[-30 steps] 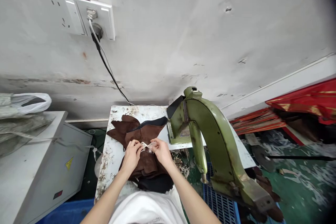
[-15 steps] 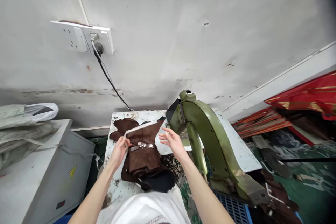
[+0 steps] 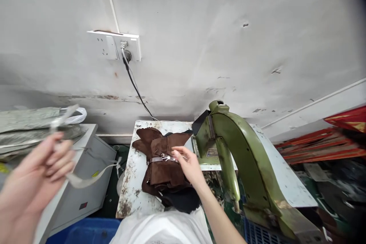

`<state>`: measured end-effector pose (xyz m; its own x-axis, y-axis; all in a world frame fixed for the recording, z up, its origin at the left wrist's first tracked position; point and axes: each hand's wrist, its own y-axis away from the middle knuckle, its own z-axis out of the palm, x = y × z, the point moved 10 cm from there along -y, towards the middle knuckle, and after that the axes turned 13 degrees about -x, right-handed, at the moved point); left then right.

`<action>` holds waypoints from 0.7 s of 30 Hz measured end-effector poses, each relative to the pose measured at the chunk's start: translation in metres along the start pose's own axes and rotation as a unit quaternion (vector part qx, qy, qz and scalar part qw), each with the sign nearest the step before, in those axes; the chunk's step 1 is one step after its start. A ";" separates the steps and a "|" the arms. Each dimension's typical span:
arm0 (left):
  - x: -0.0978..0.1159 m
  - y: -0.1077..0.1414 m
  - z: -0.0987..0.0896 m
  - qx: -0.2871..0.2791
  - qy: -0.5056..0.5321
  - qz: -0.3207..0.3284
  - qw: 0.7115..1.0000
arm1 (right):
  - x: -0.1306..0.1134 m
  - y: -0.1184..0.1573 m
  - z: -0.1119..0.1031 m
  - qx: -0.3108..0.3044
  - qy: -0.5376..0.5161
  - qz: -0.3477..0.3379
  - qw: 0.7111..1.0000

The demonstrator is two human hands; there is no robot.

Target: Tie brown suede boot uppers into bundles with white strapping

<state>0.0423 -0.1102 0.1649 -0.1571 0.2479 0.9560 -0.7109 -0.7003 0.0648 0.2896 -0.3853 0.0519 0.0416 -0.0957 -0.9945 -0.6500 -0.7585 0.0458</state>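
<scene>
My left hand [image 3: 47, 169], blurred by motion, is raised at the left with its fingers closed on a thin white strip [image 3: 85, 182]. The strip loops up above the knuckles and trails to the right over the grey cabinet. A stack of brown suede leather pieces [image 3: 162, 173] lies on the table, with a narrow buckled strap [image 3: 156, 159] across it. Over the right side of this stack is my right hand [image 3: 190, 166], its fingers loosely stretched near the strap's metal fittings [image 3: 168, 157]. Whether the fingertips touch the leather I cannot tell.
A green curved-arm machine [image 3: 243, 137] stands right of the stack on the stained white table [image 3: 128, 194]. The grey cabinet [image 3: 85, 194] is at the left, with a blue bin [image 3: 88, 230] below. Power cables [image 3: 137, 89] hang from the wall socket.
My left hand has swung away from the stack to the left, pulling the white strip off the leather. My right hand has come down over the stack. The view has turned slightly left.
</scene>
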 end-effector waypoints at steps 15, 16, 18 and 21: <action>-0.007 -0.012 -0.007 -0.046 -0.069 0.043 0.996 | -0.058 0.020 0.141 -0.357 0.008 0.061 0.932; -0.003 -0.011 -0.011 -0.044 -0.085 0.052 0.994 | -0.057 0.026 0.141 -0.391 0.030 0.080 0.917; 0.002 -0.008 -0.011 -0.050 -0.115 0.062 0.990 | -0.064 0.036 0.149 -0.453 0.082 0.091 0.883; 0.001 -0.007 0.012 -0.113 -0.159 0.063 0.979 | -0.099 0.027 0.175 -0.436 0.112 0.009 0.893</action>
<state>0.0560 -0.1132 0.1685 -0.0585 -0.0771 0.9953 -0.8388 -0.5367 -0.0909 0.1356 -0.2835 0.1352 0.2516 -0.1663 -0.9534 0.1827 -0.9592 0.2156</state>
